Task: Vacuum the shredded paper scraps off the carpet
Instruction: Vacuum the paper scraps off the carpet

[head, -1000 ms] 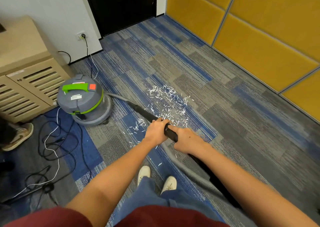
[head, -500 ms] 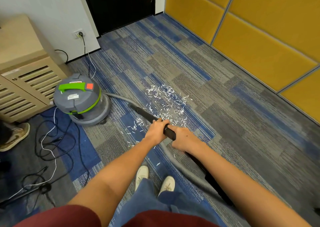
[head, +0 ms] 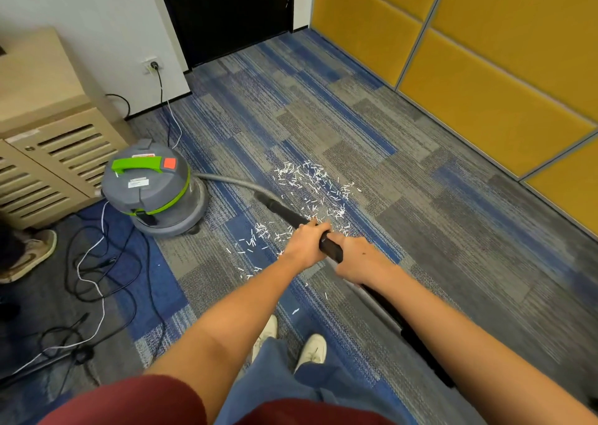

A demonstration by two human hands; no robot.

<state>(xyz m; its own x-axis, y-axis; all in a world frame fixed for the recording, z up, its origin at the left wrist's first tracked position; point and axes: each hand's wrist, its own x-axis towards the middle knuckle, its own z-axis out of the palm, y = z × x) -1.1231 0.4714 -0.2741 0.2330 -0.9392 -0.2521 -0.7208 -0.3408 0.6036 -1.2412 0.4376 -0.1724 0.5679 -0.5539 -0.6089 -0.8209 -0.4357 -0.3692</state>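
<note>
White shredded paper scraps (head: 310,191) lie scattered on the blue and grey carpet (head: 420,217) just ahead of my hands, with a thinner trail of scraps to the left. A grey canister vacuum (head: 152,188) with a green handle stands at the left, and its grey hose (head: 226,180) runs to a black wand (head: 330,246). My left hand (head: 305,243) grips the wand from the left. Just behind it my right hand (head: 362,259) grips the same wand. The wand's lower end runs back under my right arm, and its nozzle is hidden.
A beige slatted cabinet (head: 48,152) stands at the left wall, with tangled cables (head: 97,272) on the floor before it. Another person's shoe (head: 29,256) shows at the left edge. A black door (head: 226,13) is ahead, yellow wall panels (head: 485,68) on the right. My white shoes (head: 310,350) are below.
Both hands keep their grip on the wand. The view has shifted slightly, so the vacuum and the scraps sit a little lower and further right in the frame.
</note>
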